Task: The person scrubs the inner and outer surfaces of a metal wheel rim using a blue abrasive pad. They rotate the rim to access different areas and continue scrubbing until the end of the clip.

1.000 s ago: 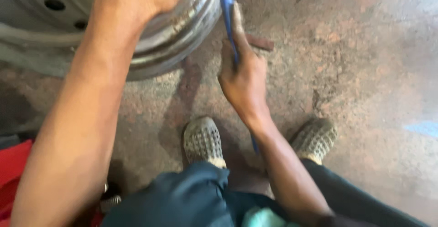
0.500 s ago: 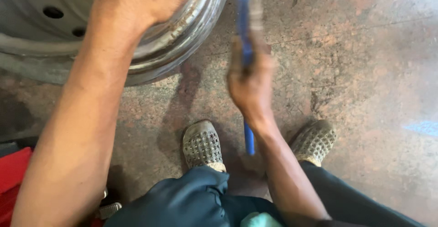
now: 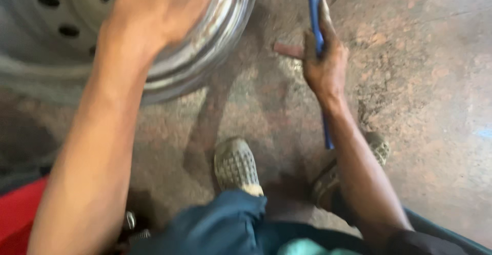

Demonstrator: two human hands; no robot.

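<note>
The left hand (image 3: 159,9) is clamped on the rim edge of the grey steel wheel rim (image 3: 215,40), lying at 11 o'clock on the concrete floor (image 3: 420,96). Judged heavy, rigid; hold at the rim edge. The right hand (image 3: 323,68) grips the long blue metal bar (image 3: 314,9) mid-shaft at 1 o'clock; stiff, possibly slippery.

Stained concrete floor (image 3: 435,81), 2 mesh shoes (image 3: 236,165), red obj (image 3: 15,219) bottom-left, small reddish block (image 3: 288,49).
</note>
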